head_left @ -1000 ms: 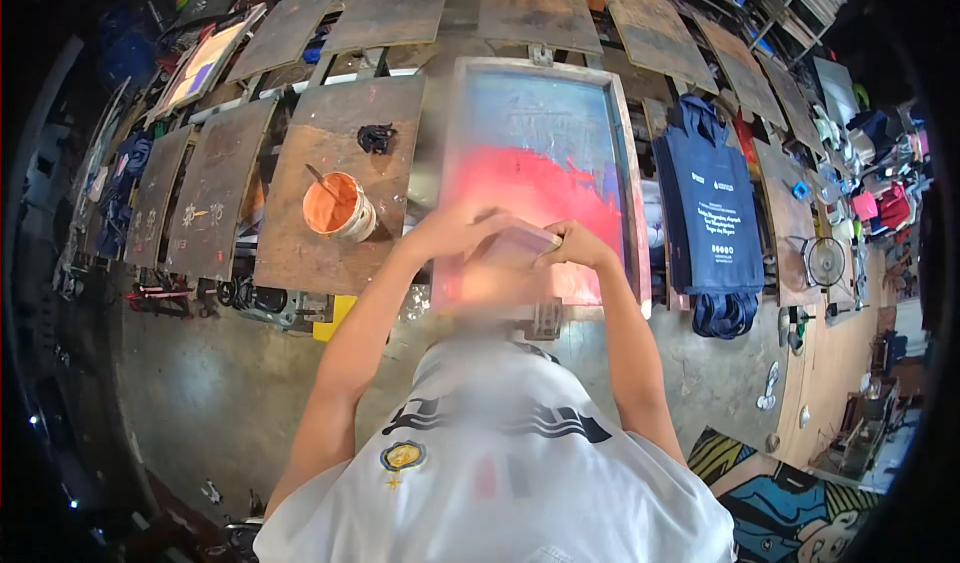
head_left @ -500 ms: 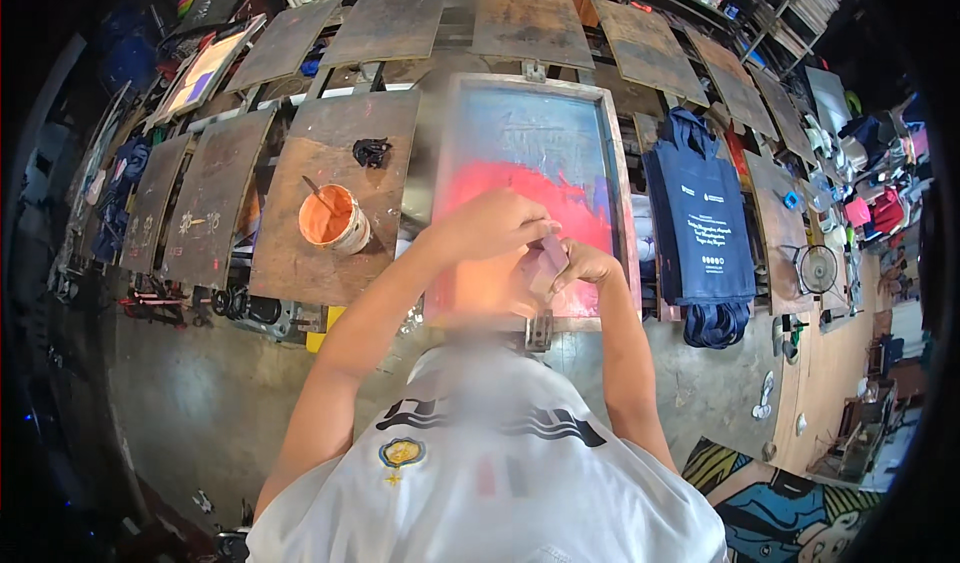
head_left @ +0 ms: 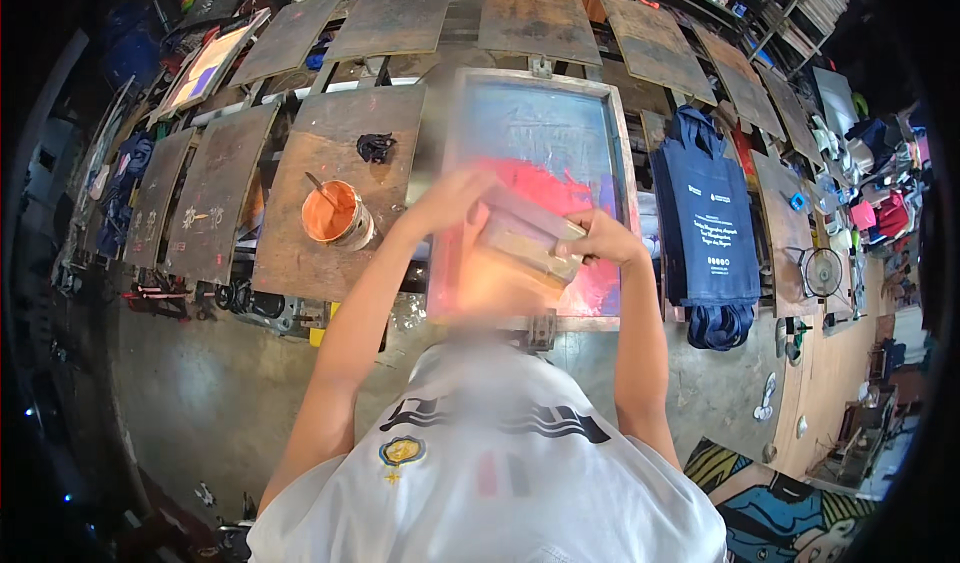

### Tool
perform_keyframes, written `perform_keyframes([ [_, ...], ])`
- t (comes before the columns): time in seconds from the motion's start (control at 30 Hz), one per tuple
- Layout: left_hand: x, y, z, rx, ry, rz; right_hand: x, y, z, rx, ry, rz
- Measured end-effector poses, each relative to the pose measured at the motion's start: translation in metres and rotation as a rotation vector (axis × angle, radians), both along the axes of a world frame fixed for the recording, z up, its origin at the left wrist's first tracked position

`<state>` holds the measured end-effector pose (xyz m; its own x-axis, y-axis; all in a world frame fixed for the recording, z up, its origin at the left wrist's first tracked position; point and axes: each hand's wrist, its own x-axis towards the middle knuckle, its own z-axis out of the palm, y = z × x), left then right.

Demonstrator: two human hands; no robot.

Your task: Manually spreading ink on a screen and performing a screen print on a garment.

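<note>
Both ends of my squeegee [head_left: 527, 244] are gripped: left hand [head_left: 452, 203] closed at ten o'clock, right hand [head_left: 610, 239] pinching at three.

Framed screen [head_left: 530, 113] smeared with pink ink [head_left: 540, 175]. Flat block [head_left: 525, 246] held above screen's near half: right end gripped by right hand [head_left: 605, 241], left end met by left hand [head_left: 455, 203], fingers blurred. Orange-filled bucket [head_left: 360, 229] and crumpled black item [head_left: 375, 147] placed left of screen; navy tote bags [head_left: 708, 213] stacked right of screen.
</note>
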<state>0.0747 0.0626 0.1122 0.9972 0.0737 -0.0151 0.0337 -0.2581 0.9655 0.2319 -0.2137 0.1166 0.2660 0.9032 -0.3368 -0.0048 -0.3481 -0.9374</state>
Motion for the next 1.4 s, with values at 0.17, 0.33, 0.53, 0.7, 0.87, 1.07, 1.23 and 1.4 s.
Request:
perform_keyframes([
  [0.17, -0.004, 0.013, -0.069, -0.087, -0.002, 0.123, -0.015, 0.027, 0.043, -0.205, -0.153, 0.03],
  [0.33, -0.009, 0.01, -0.089, -0.197, 0.148, 0.177, -0.021, 0.046, 0.041, -0.286, -0.224, 0.081],
  [0.53, -0.02, 0.022, -0.104, -0.202, 0.186, 0.136, -0.023, 0.052, 0.036, -0.303, -0.253, 0.129],
  [0.7, -0.034, 0.022, -0.104, -0.188, 0.121, 0.201, -0.022, 0.05, 0.032, -0.265, -0.457, 0.186],
  [0.87, -0.062, 0.029, -0.119, -0.155, 0.087, 0.222, -0.025, 0.064, 0.011, -0.148, -0.669, 0.15],
  [1.07, -0.101, 0.022, -0.139, -0.11, 0.097, 0.472, -0.069, 0.119, 0.008, -0.101, -1.019, 0.25],
  [1.23, -0.122, 0.025, -0.184, -0.259, 0.276, 0.717, -0.118, 0.173, 0.024, -0.205, -1.223, 0.435],
  [1.4, -0.115, 0.014, -0.163, -0.918, 0.415, 0.705, -0.143, 0.202, 0.02, -0.062, -1.382, 0.408],
])
